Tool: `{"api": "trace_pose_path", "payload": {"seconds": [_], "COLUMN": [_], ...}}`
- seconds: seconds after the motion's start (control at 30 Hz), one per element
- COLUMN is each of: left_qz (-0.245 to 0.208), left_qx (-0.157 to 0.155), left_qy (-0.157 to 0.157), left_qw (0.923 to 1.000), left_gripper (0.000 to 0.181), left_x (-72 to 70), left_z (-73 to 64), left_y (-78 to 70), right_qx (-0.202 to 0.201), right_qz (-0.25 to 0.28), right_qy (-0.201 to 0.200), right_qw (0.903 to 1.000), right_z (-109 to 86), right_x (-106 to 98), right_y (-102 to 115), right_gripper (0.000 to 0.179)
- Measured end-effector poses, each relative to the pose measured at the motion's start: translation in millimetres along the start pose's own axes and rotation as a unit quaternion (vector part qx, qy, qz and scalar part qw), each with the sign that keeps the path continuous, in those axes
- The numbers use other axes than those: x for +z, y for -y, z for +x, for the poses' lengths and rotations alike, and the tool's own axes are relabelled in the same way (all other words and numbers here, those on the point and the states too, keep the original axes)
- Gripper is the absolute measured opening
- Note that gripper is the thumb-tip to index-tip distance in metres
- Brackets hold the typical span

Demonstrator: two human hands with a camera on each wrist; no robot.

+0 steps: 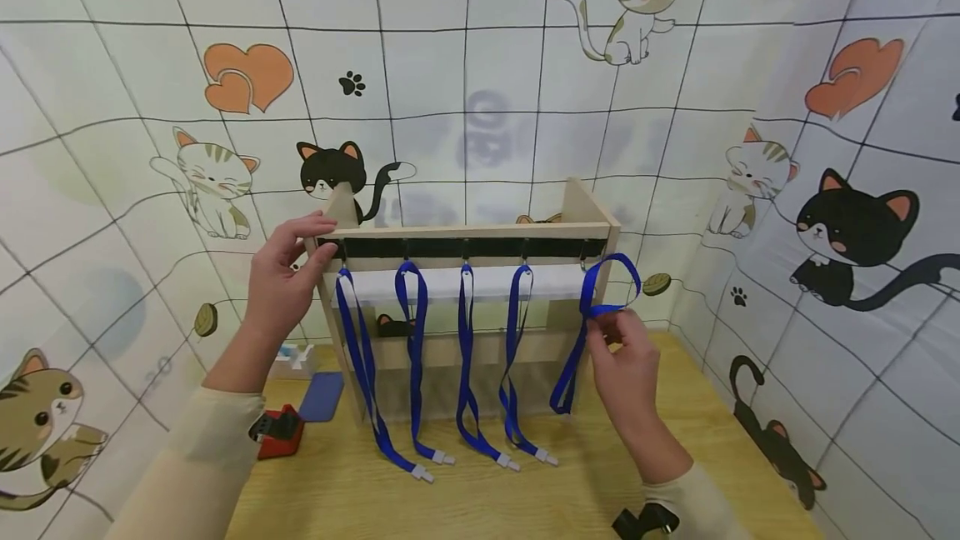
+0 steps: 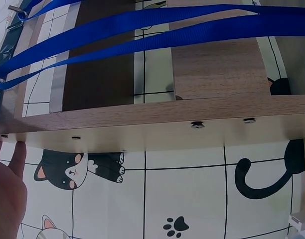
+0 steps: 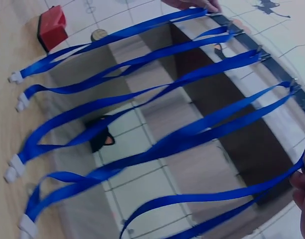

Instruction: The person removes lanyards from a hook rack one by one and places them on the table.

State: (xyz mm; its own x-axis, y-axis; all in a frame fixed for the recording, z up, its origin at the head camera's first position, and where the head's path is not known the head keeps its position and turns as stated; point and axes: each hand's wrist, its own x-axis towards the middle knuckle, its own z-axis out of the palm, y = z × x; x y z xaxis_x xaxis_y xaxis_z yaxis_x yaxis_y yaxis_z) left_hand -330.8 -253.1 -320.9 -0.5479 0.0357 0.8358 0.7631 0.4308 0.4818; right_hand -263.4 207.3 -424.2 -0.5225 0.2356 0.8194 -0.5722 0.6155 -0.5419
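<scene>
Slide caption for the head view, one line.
Left hand grips a pale wooden rack; right hand holds a blue fabric lanyard beside four more lanyards hanging along the rack's flat black strip.

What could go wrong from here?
1. The rightmost lanyard, pinched by the right grip, could slip off or miss its small hook; whether it's hooked is unclear.
2. A tug might twist the rack: the left grip holds only its upper left corner.
</scene>
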Motion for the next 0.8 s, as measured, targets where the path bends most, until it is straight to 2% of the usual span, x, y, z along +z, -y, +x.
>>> {"api": "trace_pose_path", "payload": {"seconds": [0.37,0.6,0.8], "left_qz": [-0.004,-0.007,-0.015], "left_qx": [0.001,0.008,0.012], "left_qy": [-0.002,-0.005,-0.008], "left_qw": [1.0,0.9999,0.9998], "left_gripper": [0.032,0.032,0.031], "left_x": [1.4,2.4,2.3], "left_z": [-0.6,-0.6,0.3], "left_y": [-1.1,0.0,0.6], "right_qx": [-0.027,-0.026,0.013], "right_qz": [-0.022,-0.061,-0.093], "right_qy": [-0.009,0.042,0.089], "right_qw": [0.9994,0.9969,0.9917], "right_z": [39.6,69.1,91.6], "right_x": [-40.9,-61.9,-67.3], "right_y": [-1.6,-23.0,-59.9], "right_gripper": [0.003,0.004,0.006]}}
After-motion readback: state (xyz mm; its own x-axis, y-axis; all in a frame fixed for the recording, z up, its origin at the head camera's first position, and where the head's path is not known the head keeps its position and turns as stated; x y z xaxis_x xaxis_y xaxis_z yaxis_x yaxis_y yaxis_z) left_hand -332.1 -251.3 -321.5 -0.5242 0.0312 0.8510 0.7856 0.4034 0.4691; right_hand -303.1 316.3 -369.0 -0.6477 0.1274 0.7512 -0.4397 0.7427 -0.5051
